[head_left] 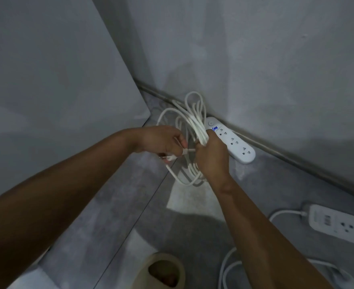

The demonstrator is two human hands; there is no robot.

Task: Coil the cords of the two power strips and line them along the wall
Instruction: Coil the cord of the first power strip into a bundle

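A white power strip [234,142] lies on the floor against the wall's base. Its white cord [195,119] is gathered in several loops, and my right hand [211,157] grips the bundle at its middle. My left hand [163,140] pinches the cord's plug end [175,156] just left of the bundle, with a short stretch of cord running between the hands. A second white power strip [339,224] lies at the right edge, its loose cord [226,265] trailing over the floor in the lower right.
A grey wall [255,59] runs diagonally behind the first strip. A large grey panel [46,80] stands at the left, forming a corner. My foot in a beige slipper [163,270] is at the bottom. The floor is grey concrete.
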